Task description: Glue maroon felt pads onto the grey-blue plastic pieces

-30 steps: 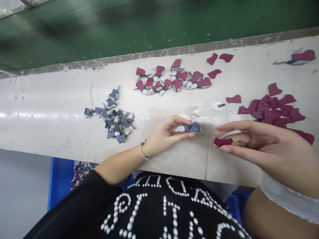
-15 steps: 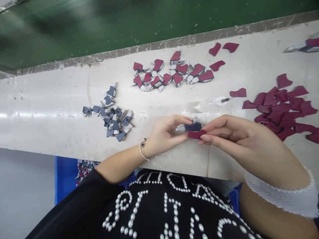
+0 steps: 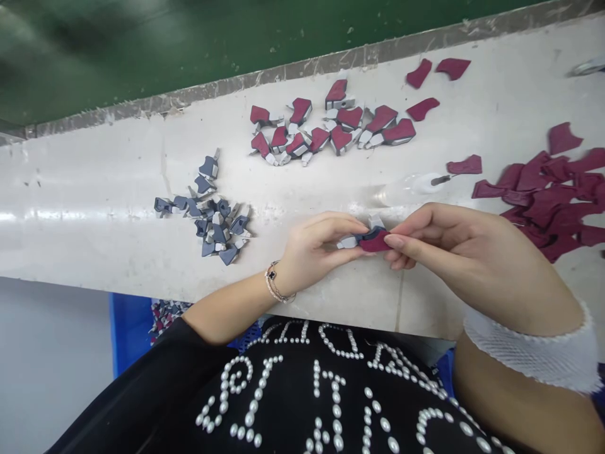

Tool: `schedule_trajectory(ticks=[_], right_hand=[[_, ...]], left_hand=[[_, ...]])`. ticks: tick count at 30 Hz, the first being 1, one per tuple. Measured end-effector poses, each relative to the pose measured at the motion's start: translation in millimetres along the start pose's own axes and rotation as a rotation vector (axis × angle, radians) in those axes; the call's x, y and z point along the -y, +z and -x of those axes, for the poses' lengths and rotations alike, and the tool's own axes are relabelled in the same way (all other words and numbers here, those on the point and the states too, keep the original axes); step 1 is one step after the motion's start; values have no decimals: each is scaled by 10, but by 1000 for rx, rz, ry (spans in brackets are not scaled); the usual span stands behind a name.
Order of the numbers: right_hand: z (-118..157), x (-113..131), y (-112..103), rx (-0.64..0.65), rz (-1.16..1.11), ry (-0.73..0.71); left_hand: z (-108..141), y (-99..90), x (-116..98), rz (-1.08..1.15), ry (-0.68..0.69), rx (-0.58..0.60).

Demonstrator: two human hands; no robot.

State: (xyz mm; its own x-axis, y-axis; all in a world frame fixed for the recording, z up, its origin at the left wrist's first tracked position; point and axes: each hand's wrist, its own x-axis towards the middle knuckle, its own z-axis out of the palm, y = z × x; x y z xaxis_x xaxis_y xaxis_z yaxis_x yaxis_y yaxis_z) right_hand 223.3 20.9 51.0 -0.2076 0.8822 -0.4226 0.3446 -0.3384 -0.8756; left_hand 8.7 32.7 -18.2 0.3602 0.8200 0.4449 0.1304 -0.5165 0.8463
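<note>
My left hand [image 3: 317,244] pinches a small grey and dark-blue plastic part [image 3: 348,241] between thumb and fingers. A flat maroon piece [image 3: 375,241] lies against the blue face of that part. My right hand [image 3: 447,249] is closed on the right end of the maroon piece, thumb on top. The two pieces touch, but fingers hide part of the join. To the left lies a pile of blue and grey parts [image 3: 218,233]. Loose maroon pieces [image 3: 543,205] are heaped to the right.
Behind my hands several parts with maroon faces [image 3: 350,118] lie grouped on the white table [image 3: 94,189]. A small bottle with a thin metal tip [image 3: 420,183] lies nearby. A green wall [image 3: 236,44] borders the back. Below the front edge stands a blue bin [image 3: 127,337] of parts.
The maroon piece has come up from below the blue part to lie over its face. My right thumb now presses on it. The view has shifted slightly.
</note>
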Motion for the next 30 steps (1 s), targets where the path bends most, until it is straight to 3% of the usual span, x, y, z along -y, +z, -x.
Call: schedule_trajectory(ticks=[7, 22, 30], right_hand=[[-21, -41, 20, -48, 50, -17], [-32, 3, 40, -56, 40, -25], [-47, 15, 34, -33, 159, -12]], left_hand=[[-4, 14, 14, -43, 75, -34], [6, 18, 7, -69, 48, -37], [10, 16, 22, -98, 91, -16]])
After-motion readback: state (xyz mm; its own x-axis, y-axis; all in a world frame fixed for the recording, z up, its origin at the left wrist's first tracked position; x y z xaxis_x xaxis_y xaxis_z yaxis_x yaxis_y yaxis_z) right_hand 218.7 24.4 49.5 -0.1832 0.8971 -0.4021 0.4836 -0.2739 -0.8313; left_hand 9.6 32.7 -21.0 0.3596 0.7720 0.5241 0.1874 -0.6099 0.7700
